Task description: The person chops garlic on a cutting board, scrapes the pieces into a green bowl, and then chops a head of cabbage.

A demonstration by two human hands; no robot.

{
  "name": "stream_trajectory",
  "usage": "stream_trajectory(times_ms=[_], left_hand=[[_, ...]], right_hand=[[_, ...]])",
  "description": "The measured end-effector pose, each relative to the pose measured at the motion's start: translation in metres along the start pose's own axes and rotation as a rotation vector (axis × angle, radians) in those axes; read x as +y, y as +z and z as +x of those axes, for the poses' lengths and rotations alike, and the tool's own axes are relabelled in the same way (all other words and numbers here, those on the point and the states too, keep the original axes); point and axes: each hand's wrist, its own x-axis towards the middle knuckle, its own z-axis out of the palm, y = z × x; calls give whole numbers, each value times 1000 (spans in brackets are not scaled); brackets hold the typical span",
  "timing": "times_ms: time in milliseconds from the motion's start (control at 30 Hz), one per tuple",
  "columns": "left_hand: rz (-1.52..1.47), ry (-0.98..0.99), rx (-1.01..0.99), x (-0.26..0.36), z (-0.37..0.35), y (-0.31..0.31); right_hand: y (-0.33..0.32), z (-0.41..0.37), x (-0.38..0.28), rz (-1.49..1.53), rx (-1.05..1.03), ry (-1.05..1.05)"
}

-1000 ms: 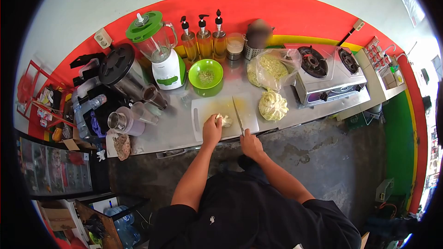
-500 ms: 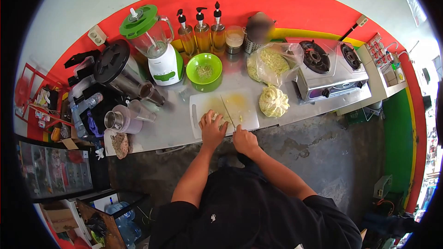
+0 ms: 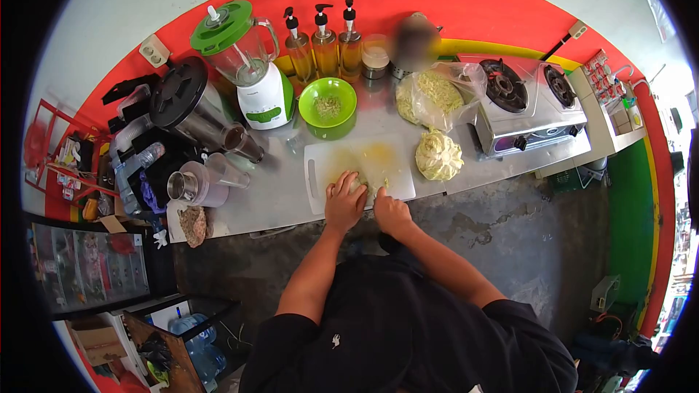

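While one white cutting board (image 3: 389,160) lies on the counter, three pump bottles (image 3: 325,44) stand in a row by the wall. One green bowl (image 3: 328,105) and one blender (image 3: 247,65) are near them. One bag (image 3: 437,94) of cut cabbage and one cabbage half (image 3: 438,155) sit by the stove (image 3: 524,109), which has two burners. The left hand (image 3: 344,202) presses bent fingers over a pale chunk (image 3: 358,185) at the board's near edge. The right hand (image 3: 391,211) is curled tight just beside it; I cannot tell what it grips.
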Motion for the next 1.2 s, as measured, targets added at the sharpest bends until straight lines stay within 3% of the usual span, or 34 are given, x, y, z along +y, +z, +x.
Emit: stream_trajectory(times_ms=[233, 433, 733, 1200], left_hand=[[-29, -30, 74, 0, -1, 4], [-50, -22, 48, -2, -1, 2], [-89, -39, 31, -7, 1, 5], [-125, -311, -106, 7, 11, 7]], right_hand=[[11, -15, 0, -7, -14, 50], [2, 1, 6, -7, 6, -37], [11, 1, 3, 40, -34, 32], [-1, 4, 5, -5, -51, -39]])
